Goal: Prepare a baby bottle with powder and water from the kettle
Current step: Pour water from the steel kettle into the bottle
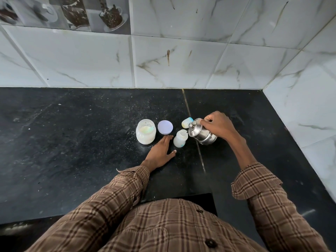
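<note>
Status: pour step, approx. mid-task.

1. Right hand [217, 126]: fingers clenched on the handle/top of the steel kettle [202, 134]. Kettle is tilted toward the left, its spout end at the mouth of the baby bottle [180, 138]. Whether water is flowing cannot be told; no stream is visible.
2. Left hand [161, 151]: fingers released, spread flat on the black table [72, 142], just beside the bottle on its left. It grasps nothing and does not appear to touch the bottle.
3. Bottle: upright, uncapped, on the table between left hand and kettle. Contents look white/opaque; fill level not readable.
4. Powder jar [146, 131]: open, left of the bottle, w/ what looks like a pale scoop resting inside. Its round lid [165, 127] lies flat just beside it.
5. Bottle cap/teat part [187, 122]: lies on its side behind the bottle, next to the kettle.

Judged done: jar opened, bottle uncapped; powder prob. already dosed, given the scoop back in the jar, but not confirmed.

Judged left: complete water pour, set kettle down, fit cap/teat, mix, re-lid jar.
</note>
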